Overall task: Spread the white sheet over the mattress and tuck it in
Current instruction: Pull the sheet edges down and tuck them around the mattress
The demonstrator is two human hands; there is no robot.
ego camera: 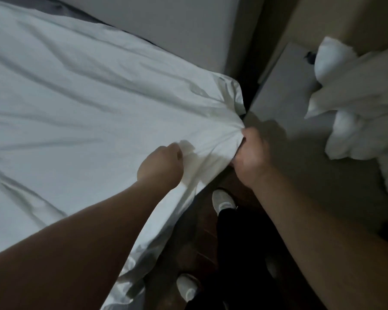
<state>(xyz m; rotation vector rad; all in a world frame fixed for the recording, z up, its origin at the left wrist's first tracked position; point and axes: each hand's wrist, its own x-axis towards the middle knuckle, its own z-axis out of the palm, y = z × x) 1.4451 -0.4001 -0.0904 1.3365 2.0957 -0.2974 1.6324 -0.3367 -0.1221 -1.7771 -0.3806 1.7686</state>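
The head view looks down at the corner of a bed in a dim room. The white sheet point(76, 104) lies over the mattress and covers most of the left side of the picture, with long wrinkles that run toward the corner at the centre right. Its edge hangs down the near side of the bed toward the dark wooden floor point(195, 240). The right hand point(250, 153) is at the corner of the bed, and its fingers point(240, 153) are curled tightly round a gathered bunch of the sheet, so the cloth is pulled into folds there. The left hand point(160, 166) is just to the left of it, on the sheet near the bed's edge; its fingers are curled and pinch a fold of the cloth. The two hands are near each other but apart. Far behind the sheet, a grey headboard point(166, 25) stands against the bed. To the right of the corner stands a low pale nightstand point(285, 90), and on the far right lies a heap of white bedding point(356, 104). Below the hands, two white shoes point(223, 201) and dark trousers of the person show on the floor.
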